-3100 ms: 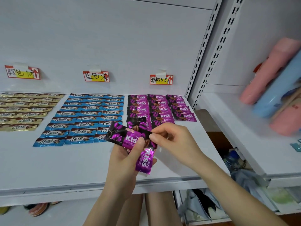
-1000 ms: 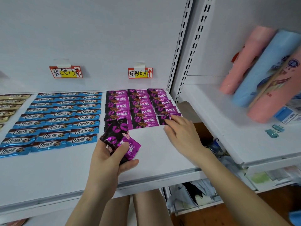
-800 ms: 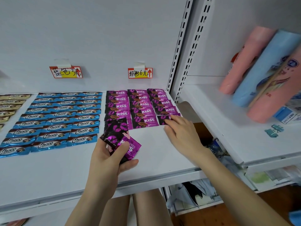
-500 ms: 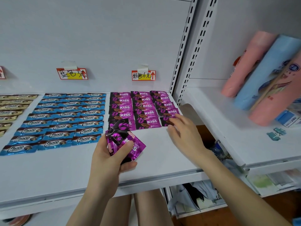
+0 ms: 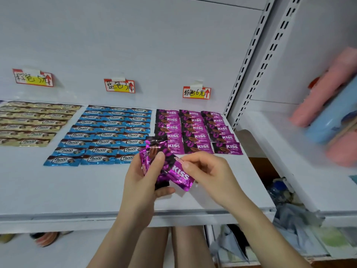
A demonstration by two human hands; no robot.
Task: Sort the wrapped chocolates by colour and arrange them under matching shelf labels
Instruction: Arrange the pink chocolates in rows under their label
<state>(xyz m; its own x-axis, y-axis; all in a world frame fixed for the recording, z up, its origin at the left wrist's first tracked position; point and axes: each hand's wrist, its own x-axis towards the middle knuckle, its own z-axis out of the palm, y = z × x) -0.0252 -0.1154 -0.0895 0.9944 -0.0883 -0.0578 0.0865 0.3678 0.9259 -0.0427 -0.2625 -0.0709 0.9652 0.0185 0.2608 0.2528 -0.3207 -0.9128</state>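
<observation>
- I read "粉色6元" on the pink label. Purple "KISS" chocolates lie in three columns on the shelf directly below it.
- Left of that label, blue "Choco" bars lie under "蓝色3元", with gold ones farther left.
- In front of that label, my left hand has its grip clamped on a bunch of KISS packs. My right hand pinches the end of one pack.

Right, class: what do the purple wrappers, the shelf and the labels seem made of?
Purple wrappers: probably metallised plastic film, glossy; they glint and crinkle. Shelf: likely painted metal, smooth even white. Labels: paper, matt, handwritten, taped on.
</observation>
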